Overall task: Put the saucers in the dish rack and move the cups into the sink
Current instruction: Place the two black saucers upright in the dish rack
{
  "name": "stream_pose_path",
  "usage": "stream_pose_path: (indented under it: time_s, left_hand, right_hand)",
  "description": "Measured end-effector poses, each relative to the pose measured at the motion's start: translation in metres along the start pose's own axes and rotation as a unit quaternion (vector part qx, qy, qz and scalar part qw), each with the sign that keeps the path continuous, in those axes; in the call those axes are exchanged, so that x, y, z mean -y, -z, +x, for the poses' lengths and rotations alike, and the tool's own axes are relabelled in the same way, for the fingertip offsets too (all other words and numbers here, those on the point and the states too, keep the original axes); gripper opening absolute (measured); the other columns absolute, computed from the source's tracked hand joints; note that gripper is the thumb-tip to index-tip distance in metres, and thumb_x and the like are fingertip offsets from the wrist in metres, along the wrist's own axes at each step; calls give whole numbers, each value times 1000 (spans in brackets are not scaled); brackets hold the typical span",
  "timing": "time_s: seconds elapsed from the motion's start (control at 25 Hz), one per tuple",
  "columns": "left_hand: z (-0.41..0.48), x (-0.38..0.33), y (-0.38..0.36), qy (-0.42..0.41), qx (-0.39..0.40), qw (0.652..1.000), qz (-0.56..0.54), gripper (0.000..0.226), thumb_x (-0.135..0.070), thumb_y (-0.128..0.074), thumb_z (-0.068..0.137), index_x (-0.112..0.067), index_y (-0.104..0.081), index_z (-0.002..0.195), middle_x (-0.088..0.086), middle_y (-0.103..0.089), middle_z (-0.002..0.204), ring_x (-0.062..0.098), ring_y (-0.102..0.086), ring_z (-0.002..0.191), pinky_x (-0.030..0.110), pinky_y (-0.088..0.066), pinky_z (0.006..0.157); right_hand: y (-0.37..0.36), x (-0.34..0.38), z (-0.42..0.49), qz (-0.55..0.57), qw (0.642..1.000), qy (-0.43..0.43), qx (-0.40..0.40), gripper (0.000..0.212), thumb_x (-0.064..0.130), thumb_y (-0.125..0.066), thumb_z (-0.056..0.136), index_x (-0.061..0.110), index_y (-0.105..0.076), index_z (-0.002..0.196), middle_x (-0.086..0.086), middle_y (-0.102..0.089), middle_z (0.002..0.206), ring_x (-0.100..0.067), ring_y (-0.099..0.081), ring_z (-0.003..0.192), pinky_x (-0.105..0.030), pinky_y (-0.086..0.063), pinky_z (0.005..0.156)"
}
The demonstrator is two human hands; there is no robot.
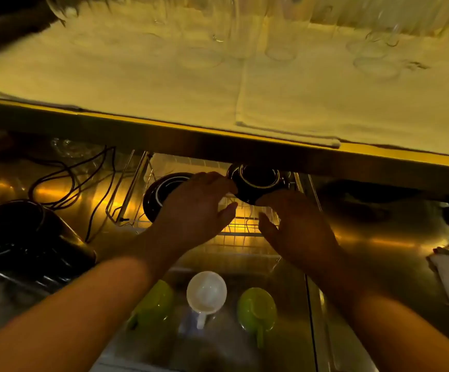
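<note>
Black saucer (255, 183): held over the wire dish rack (240, 232) by both hands.
Left hand (193, 208): fingers on its edge.
Right hand (297, 224): fingers gripped its front.
Cups (206, 292): three were seen in the sink (293, 304).

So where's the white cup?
The white cup sits in the sink, low in the head view, between two green cups, nearer than the dish rack.

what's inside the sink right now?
Three cups lie in the sink: a white cup between two green cups. The left forearm covers the sink's left part, so anything there is hidden.
</note>
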State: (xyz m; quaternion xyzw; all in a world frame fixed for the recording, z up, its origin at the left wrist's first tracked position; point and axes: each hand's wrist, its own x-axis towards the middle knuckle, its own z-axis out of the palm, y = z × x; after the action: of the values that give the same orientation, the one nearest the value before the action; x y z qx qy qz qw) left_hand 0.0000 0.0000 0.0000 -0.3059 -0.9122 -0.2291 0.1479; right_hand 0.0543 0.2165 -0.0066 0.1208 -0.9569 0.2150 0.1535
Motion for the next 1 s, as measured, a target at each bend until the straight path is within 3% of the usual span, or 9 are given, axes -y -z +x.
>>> stream_pose_path:
  time_s: [0.12, 0.32, 0.48, 0.56, 0.72, 0.8, 0.84, 0.96, 1.0]
  left_hand:
    - [38, 1, -20, -47, 61, 993, 85, 51, -35, -71, 85, -23, -56, 132, 6, -65, 129, 31, -60, 116, 40, -51, 87]
    - [61, 9, -39, -78, 130, 984, 98, 71, -7, -79, 70, -20, -58, 136, 9, -72, 115, 34, -69, 92, 28, -39, 67]
    - [71, -1, -48, -83, 144, 980, 106, 56, -21, -74, 86, -20, -55, 139, 9, -68, 122, 33, -65, 108, 37, -54, 89]
    - [72, -5, -46, -71, 183, 972, 127, 47, -28, -62, 95, -21, -51, 140, 8, -62, 129, 30, -60, 117, 44, -51, 97]
    - [58, -14, -35, -61, 72, 991, 95, 44, -37, -64, 93, -27, -56, 135, 1, -69, 118, 21, -65, 104, 34, -53, 84]
    - [50, -20, -32, -34, 15, 998, 55, 42, -42, -64, 92, -27, -59, 131, 1, -72, 110, 20, -66, 97, 28, -45, 74]
    - [49, -22, -30, -12, 2, 999, 43, 40, -44, -63, 92, -27, -61, 128, 1, -73, 107, 20, -66, 94, 27, -42, 72]
    - [45, -29, -27, 20, -31, 999, 32, 39, -47, -62, 91, -26, -64, 124, 2, -74, 107, 21, -67, 95, 29, -46, 74]
    - [42, -32, -27, 20, -46, 998, 25, 40, -46, -65, 90, -25, -65, 124, 2, -74, 109, 22, -68, 96, 28, -46, 74]
  right_hand:
    - [-7, -14, 25, -75, 997, -28, 4, 50, 29, -69, 85, 20, -53, 132, -8, -59, 130, -29, -52, 120, -40, -45, 94]
    - [-25, -29, 36, -104, 988, -97, 67, 71, 34, -64, 86, 28, -30, 148, -6, -43, 148, -29, -39, 134, -41, -40, 102]
    - [-26, -27, 34, -98, 990, -89, 47, 64, 31, -66, 85, 28, -39, 143, -5, -46, 146, -30, -41, 133, -45, -42, 102]
    - [-25, -25, 30, -62, 994, -88, 20, 60, 30, -65, 86, 25, -42, 141, -5, -50, 142, -28, -45, 129, -41, -42, 101]
    - [-6, -18, 25, 28, 974, -217, -51, 41, 40, -57, 90, 15, -59, 123, -11, -65, 114, -29, -63, 103, -36, -50, 82]
    - [-1, -13, 21, 53, 963, -253, -73, 40, 32, -68, 88, 13, -62, 122, -15, -69, 105, -32, -68, 90, -38, -55, 71]
    - [0, -12, 24, 149, 943, -284, -86, 40, 30, -72, 87, 12, -62, 121, -16, -69, 102, -31, -69, 86, -38, -58, 67]
    - [5, -1, 41, 524, 754, -388, -75, 25, 25, -65, 93, 14, -62, 114, -12, -69, 104, -25, -71, 83, -32, -60, 61]
    - [3, 0, 44, 575, 716, -387, -88, 19, 19, -63, 94, 16, -62, 112, -12, -69, 107, -25, -71, 87, -29, -59, 61]
